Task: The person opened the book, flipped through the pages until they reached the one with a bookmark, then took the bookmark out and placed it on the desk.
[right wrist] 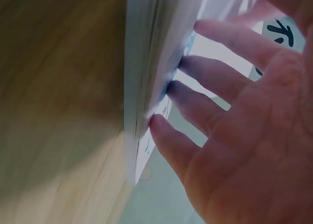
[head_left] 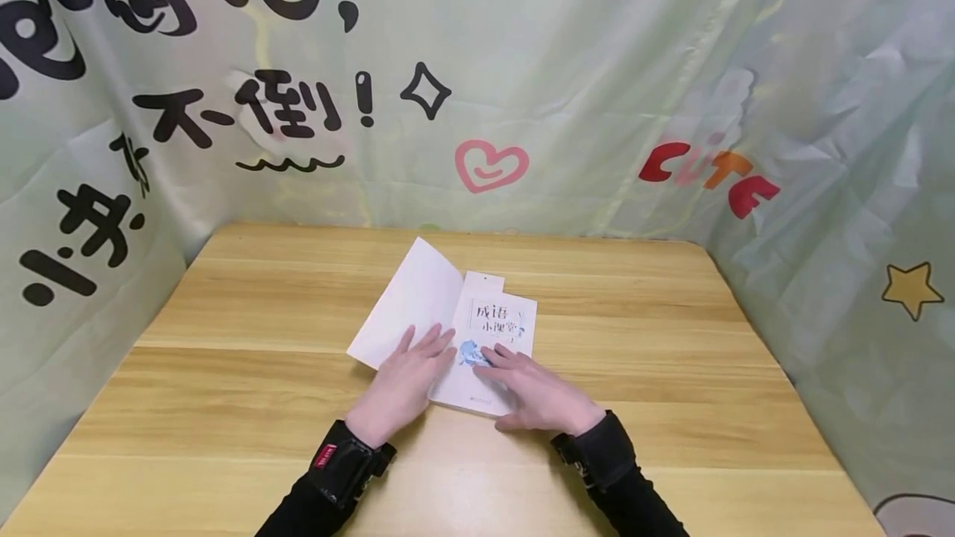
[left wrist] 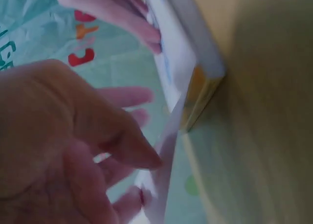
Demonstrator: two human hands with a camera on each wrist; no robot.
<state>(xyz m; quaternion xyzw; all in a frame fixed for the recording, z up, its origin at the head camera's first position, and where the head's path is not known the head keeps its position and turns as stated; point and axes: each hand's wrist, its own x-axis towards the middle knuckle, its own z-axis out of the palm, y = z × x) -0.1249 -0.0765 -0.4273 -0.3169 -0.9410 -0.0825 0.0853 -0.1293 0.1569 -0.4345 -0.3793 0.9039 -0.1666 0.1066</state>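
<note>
A white book (head_left: 477,394) lies on the table with its front cover (head_left: 418,297) swung out to the left, its blank inner side up. The title page (head_left: 498,317) shows dark lettering and a small blue picture. Above the page's top edge sticks a white card with a small hole (head_left: 483,282). My left hand (head_left: 403,379) rests with spread fingers on the lower cover beside the fold. On the lower title page lie the fingertips of my right hand (head_left: 540,392), fingers extended. In the right wrist view, those fingertips touch the page over the thick page block (right wrist: 146,62).
The wooden table (head_left: 671,338) extends around the book on all sides. Behind it and at both sides hangs a pale fabric sheet (head_left: 597,65) with printed lettering, a pink heart (head_left: 491,144) and a star (head_left: 912,292). Both wrists wear black straps (head_left: 603,447).
</note>
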